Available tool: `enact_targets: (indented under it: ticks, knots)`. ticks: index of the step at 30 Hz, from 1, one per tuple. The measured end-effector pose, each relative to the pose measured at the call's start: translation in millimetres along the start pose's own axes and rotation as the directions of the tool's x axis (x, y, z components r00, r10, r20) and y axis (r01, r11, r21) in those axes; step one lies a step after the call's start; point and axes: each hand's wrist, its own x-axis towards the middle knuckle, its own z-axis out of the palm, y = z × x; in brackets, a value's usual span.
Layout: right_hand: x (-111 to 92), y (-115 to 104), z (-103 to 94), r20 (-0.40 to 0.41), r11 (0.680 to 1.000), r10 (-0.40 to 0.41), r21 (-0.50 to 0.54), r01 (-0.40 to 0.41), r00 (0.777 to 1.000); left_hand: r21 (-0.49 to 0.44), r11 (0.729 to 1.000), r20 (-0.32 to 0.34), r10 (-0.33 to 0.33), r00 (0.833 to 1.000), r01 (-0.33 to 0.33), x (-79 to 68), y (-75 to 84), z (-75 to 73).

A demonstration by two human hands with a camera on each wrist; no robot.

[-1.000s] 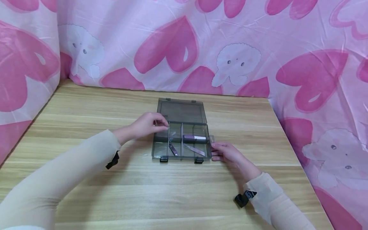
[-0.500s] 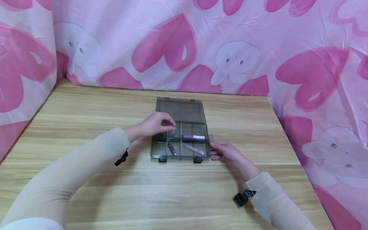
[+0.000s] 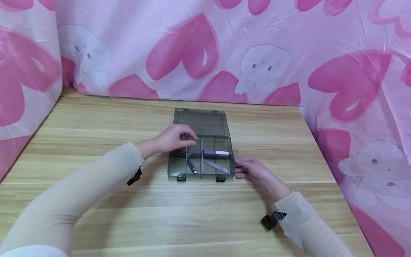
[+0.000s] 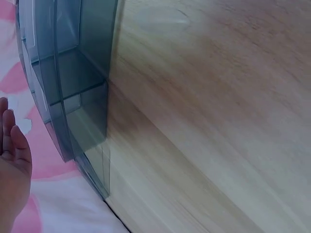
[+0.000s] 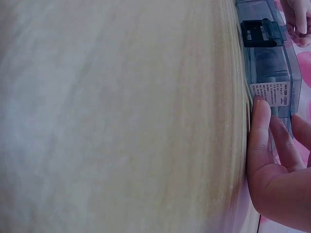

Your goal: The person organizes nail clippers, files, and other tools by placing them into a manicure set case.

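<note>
A smoky see-through compartment box point(image 3: 178, 167) lies with its lid point(image 3: 202, 123) folded back. My left hand point(image 3: 171, 138) hovers over its back-left compartments, thumb and fingertips slightly apart, with nothing visible between them. In the left wrist view this hand point(image 4: 14, 170) is only partly seen. My right hand point(image 3: 253, 169) touches the box's right side; in the right wrist view its fingers point(image 5: 260, 126) lie fairly straight against the wall by a white label point(image 5: 273, 94). Inside are a nail clipper point(image 3: 191, 166), a slim pale pink strip point(image 3: 216, 166) and a purple-and-white stick point(image 3: 216, 152).
The box stands on a wood-grain table point(image 3: 192, 214). Behind and beside it hangs a pink curtain point(image 3: 122, 43) with hearts and white animals. Two black latches, one of them the left latch point(image 3: 181, 177), stick out at the box's front. A faint clear oval point(image 4: 163, 20) shows on the table surface.
The left hand has moved right over the box, and its thumb and fingertips have parted slightly since half a second ago. The right hand stays at the box's side.
</note>
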Motion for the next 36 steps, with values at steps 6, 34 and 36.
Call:
enact_targets:
  ticks: [6,34,36]
  knots:
    - [-0.6,-0.4,0.9,-0.01,1.0,0.002,-0.002,-0.002,1.0,-0.001,0.997,-0.028,-0.079,0.996,0.079,-15.3,0.7,-11.0]
    - [-1.0,2.5,0.8,-0.004,1.0,-0.019,0.008,0.019,1.0,-0.065,0.978,-0.016,-0.198,0.98,0.196,-104.8,-36.4,-20.3]
    - [-1.6,2.0,0.6,-0.008,1.0,-0.014,0.007,0.014,1.0,-0.064,0.979,0.01,-0.195,0.981,0.195,-107.8,-38.6,-15.8]
